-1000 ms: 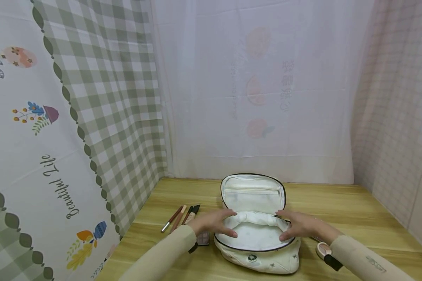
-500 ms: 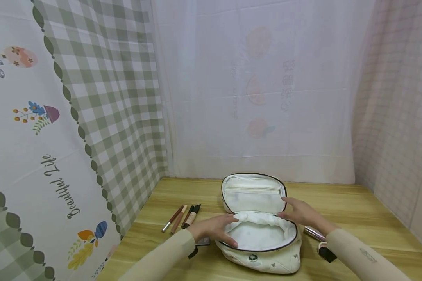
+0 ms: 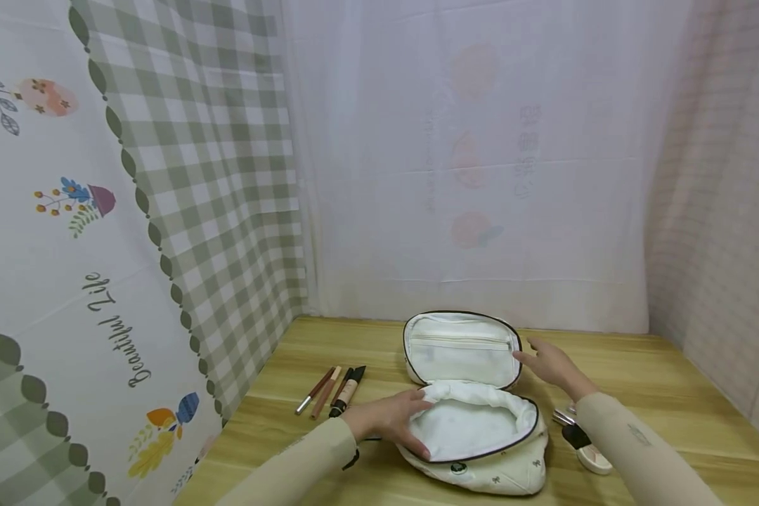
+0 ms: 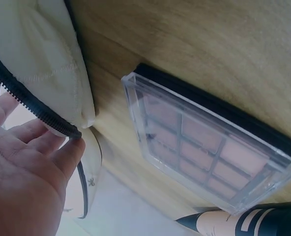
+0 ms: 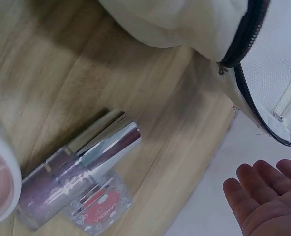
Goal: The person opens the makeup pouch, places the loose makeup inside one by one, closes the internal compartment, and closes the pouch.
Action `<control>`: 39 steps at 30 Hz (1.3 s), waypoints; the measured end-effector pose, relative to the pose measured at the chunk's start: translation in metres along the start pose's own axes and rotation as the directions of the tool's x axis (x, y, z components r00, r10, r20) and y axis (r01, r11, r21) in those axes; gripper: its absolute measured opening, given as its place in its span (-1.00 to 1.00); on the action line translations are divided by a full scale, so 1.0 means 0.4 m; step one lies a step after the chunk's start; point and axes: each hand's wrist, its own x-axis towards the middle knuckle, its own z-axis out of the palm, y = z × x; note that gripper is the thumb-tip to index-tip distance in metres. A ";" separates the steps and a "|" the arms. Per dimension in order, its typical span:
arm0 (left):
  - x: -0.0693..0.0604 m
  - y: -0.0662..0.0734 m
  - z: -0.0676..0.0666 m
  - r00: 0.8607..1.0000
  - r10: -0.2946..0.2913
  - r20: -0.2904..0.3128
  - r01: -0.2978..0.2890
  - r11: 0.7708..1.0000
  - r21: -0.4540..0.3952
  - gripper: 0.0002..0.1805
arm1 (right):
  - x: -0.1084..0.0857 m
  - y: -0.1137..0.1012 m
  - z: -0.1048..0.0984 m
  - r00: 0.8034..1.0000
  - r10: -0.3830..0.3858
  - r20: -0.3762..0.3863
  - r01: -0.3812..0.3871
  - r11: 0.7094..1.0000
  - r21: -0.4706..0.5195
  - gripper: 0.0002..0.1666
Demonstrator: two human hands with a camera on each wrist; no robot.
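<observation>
A cream bag (image 3: pixel 509 476) with dark zipper edging stands unzipped, its white-lined lid (image 3: pixel 462 360) folded back. My left hand (image 3: pixel 388 420) lies spread over the left end of the opening; in the left wrist view, fingers of that hand (image 4: pixel 25 177) touch the zipper edge (image 4: pixel 35 105). My right hand (image 3: pixel 553 367) is beside the lid's right edge with fingers extended. The right wrist view shows this hand (image 5: pixel 271 204) holding nothing, with a gap between it and the lid's zipper edge (image 5: pixel 256 108).
Left of the bag lie several pencils and tubes (image 3: pixel 321 395). Nearer the bag is a clear-lidded palette (image 4: pixel 199 142), with a black-and-beige tube (image 4: pixel 219 222) beside it. To the right are a shiny tube (image 5: pixel 76 169), a small red-centred item (image 5: pixel 101 209) and a round compact (image 3: pixel 594 460).
My right hand has moved from the opening's right rim up and outward beside the lid. My left hand stays at the left rim, and the opening's front edge now slants.
</observation>
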 end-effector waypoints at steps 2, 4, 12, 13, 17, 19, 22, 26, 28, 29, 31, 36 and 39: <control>0.001 0.000 0.004 1.000 0.016 -0.006 -0.015 0.999 0.035 0.01 | 0.009 0.000 0.002 1.000 0.015 0.009 -0.015 1.000 0.008 -0.20; 0.002 0.000 0.006 0.999 0.035 -0.010 -0.034 0.997 0.073 0.01 | 0.016 0.001 0.006 0.999 0.040 0.025 -0.041 0.999 0.034 -0.17; 0.007 0.004 0.012 0.999 0.054 -0.005 -0.053 0.989 0.135 0.01 | 0.034 0.010 0.020 0.982 0.143 0.122 -0.170 0.953 0.251 -0.08; 0.008 0.004 0.014 0.998 0.057 -0.008 -0.055 0.989 0.140 0.01 | 0.036 0.011 0.020 0.980 0.151 0.133 -0.182 0.946 0.268 -0.08; 0.012 0.008 0.015 0.998 0.068 -0.015 -0.065 0.987 0.147 0.01 | 0.040 0.010 0.014 0.973 0.168 0.155 -0.211 0.920 0.329 -0.08; 0.014 0.008 0.016 0.997 0.069 -0.021 -0.065 0.986 0.154 0.01 | 0.043 0.008 0.012 0.975 0.161 0.155 -0.206 0.915 0.346 -0.09; 0.015 0.006 0.019 0.998 0.063 -0.023 -0.059 0.986 0.157 0.01 | 0.047 0.004 0.012 0.979 0.150 0.136 -0.189 0.919 0.347 -0.09; 0.011 0.006 0.021 0.998 0.052 -0.024 -0.048 0.987 0.154 0.01 | 0.053 -0.001 0.011 0.990 0.124 0.060 -0.135 0.954 0.268 -0.12; 0.008 0.007 0.020 0.999 0.044 -0.024 -0.040 0.987 0.157 0.00 | 0.055 -0.003 0.009 0.994 0.107 0.017 -0.108 0.972 0.207 -0.14; 0.007 0.007 0.020 0.999 0.042 -0.024 -0.038 0.987 0.159 0.00 | 0.056 -0.002 0.009 0.995 0.095 -0.002 -0.093 0.979 0.182 -0.16; 0.005 0.007 0.020 0.999 0.041 -0.022 -0.036 0.986 0.165 0.00 | 0.056 -0.002 0.009 0.997 0.074 -0.033 -0.069 0.987 0.144 -0.21; 0.003 0.004 0.018 0.999 0.047 -0.019 -0.043 0.985 0.165 0.00 | 0.060 -0.004 0.011 0.996 0.031 -0.084 -0.023 0.996 0.089 -0.35; 0.001 0.000 0.017 0.999 0.049 -0.020 -0.045 0.986 0.161 0.00 | 0.063 -0.005 0.014 0.994 0.007 -0.106 0.001 0.997 0.075 -0.44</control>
